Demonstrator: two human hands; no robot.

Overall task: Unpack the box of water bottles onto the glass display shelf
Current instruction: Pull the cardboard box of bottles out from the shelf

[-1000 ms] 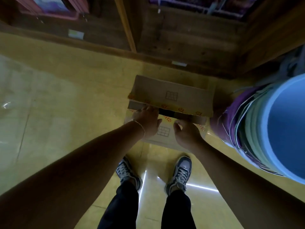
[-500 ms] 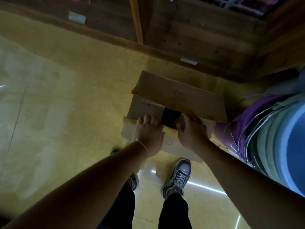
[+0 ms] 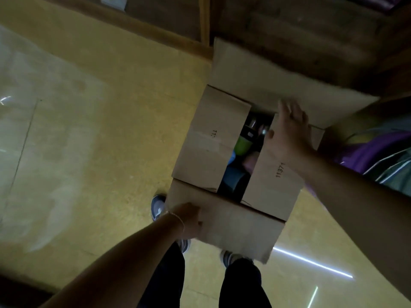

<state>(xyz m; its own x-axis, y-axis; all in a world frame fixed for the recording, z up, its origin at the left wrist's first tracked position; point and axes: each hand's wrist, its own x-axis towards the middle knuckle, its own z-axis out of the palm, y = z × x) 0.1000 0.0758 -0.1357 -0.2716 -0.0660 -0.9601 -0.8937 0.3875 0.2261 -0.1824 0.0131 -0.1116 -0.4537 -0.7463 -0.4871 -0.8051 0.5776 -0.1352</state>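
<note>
A brown cardboard box (image 3: pixel 213 141) stands on the yellow floor in front of my feet. Its far flap (image 3: pixel 266 81) and near flap (image 3: pixel 240 227) are folded outward. Two inner flaps still lie partly over the top, leaving a dark gap between them. Through the gap I see water bottles (image 3: pixel 242 145): a green one, a blue one and dark ones with shiny caps. My left hand (image 3: pixel 189 221) grips the left edge of the near flap. My right hand (image 3: pixel 289 130) lies flat with fingers spread on the right inner flap (image 3: pixel 273 187), by the far flap.
A dark wooden shelf unit (image 3: pixel 300 30) stands just behind the box. Stacked purple, white and blue round items (image 3: pixel 382 156) sit close on the right. Open yellow floor (image 3: pixel 100 130) stretches to the left. My shoes (image 3: pixel 158 207) are right at the box's near side.
Both outer flaps have swung open, far one back and near one toward me. My left hand moved down to the near flap; my right moved to the right inner flap. Bottles now show.
</note>
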